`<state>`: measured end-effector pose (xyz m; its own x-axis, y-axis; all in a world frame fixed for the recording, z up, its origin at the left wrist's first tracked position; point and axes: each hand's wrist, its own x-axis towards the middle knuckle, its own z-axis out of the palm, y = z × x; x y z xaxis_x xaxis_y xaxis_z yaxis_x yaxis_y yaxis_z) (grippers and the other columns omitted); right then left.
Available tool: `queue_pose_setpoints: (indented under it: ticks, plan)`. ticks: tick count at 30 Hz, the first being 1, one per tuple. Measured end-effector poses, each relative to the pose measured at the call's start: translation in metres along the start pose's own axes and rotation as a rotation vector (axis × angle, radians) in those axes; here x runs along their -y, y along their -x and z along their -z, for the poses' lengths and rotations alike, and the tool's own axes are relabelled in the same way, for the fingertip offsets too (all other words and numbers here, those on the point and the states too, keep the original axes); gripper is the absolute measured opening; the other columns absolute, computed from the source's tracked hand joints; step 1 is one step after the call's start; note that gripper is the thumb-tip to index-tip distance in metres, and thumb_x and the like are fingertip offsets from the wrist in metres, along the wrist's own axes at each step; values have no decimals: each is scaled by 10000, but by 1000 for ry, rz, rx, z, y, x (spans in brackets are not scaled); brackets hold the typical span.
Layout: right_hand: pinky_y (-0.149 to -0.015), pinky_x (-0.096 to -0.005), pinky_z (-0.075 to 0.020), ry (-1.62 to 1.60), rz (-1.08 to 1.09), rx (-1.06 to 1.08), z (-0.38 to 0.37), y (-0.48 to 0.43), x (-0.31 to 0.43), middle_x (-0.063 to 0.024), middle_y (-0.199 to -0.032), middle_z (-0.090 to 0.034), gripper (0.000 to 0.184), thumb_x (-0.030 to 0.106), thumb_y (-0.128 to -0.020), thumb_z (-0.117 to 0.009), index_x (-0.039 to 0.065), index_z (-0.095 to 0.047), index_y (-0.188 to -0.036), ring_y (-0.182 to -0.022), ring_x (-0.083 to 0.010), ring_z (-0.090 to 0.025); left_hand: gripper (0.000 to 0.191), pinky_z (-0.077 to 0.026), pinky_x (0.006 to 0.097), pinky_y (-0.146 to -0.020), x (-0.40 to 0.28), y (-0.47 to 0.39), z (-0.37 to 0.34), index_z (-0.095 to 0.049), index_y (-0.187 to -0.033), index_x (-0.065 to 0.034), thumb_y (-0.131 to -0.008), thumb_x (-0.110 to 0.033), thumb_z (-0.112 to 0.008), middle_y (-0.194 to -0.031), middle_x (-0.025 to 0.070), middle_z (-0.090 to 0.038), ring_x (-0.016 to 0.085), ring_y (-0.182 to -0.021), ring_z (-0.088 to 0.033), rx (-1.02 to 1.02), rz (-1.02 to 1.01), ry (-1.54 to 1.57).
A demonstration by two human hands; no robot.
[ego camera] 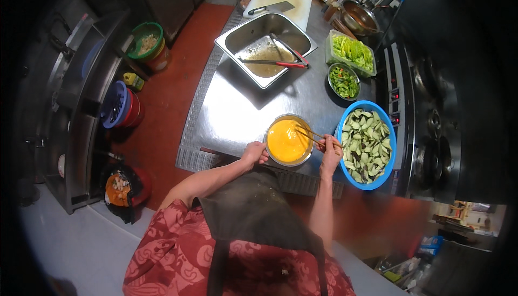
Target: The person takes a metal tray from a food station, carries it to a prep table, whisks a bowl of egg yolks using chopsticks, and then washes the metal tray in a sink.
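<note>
At the near edge of the steel worktable stands a round metal bowl (298,161) of beaten egg (285,144), bright yellow and glossy. My left hand (255,153) grips the bowl's left rim, fingers under and thumb against the side. In my right hand (330,150) is a pair of wooden chopsticks (313,136), their tips dipped into the egg near the bowl's far right side. Just right of that hand sits a blue plastic basin (394,150) full of cut green eggplant-like pieces (366,146).
Beyond the bowl, a deep steel pan (259,78) holds red-handled tongs (291,64) and some liquid. A cleaver (279,8) lies on a white cutting board (299,17). Lettuce (354,51) and sliced green peppers (344,81) stand at right, beside the stove (433,122). Buckets line the left floor.
</note>
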<state>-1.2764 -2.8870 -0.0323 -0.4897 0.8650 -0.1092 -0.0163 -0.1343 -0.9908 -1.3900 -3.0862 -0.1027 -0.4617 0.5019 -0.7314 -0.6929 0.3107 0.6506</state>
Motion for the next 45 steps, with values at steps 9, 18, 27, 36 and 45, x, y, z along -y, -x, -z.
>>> queue_pose_setpoints:
  ticks: [9, 18, 27, 36, 45]
  plan:
    - [-510, -222, -469, 93, -43, 90, 2, 0, -11, -68, -651, -579, 176, 141, -852, -518, -26, -570, -855, -532, -127, -553, 243, -426, 225, -422, -4, 2, -4, -481, -813, -26, -882, -254, -432, -648, 54, -542, 108, -495, -512, -14, 25, 46]
    - [-502, -213, -460, 105, -125, 191, 7, -3, -19, -67, -643, -578, 168, 137, -849, -523, -24, -572, -858, -539, -119, -560, 240, -443, 226, -431, 3, -9, 1, -481, -839, -16, -878, -248, -433, -676, 77, -560, 122, -510, -528, 31, 25, 48]
    - [-545, -232, -489, 24, -141, 145, 6, 1, -5, -77, -719, -601, 164, 127, -840, -532, -22, -579, -891, -585, -124, -578, 222, -450, 222, -434, -4, -2, 0, -484, -824, -37, -884, -241, -421, -683, 70, -566, 121, -518, -535, 23, 43, -6]
    - [-557, -227, -489, 26, 8, 1, 10, 8, -6, -79, -711, -601, 173, 140, -842, -533, -25, -581, -864, -605, -127, -583, 235, -454, 238, -419, 3, -11, -1, -485, -831, -29, -884, -252, -435, -679, 77, -567, 130, -492, -533, 11, 40, 3]
    - [-519, -206, -466, 100, -21, 97, 13, 18, 11, -50, -660, -586, 261, 222, -888, -464, 5, -572, -793, -561, -103, -559, 254, -451, 250, -451, 1, -9, -3, -500, -847, -35, -882, -277, -431, -689, 65, -560, 126, -513, -524, 18, 47, 20]
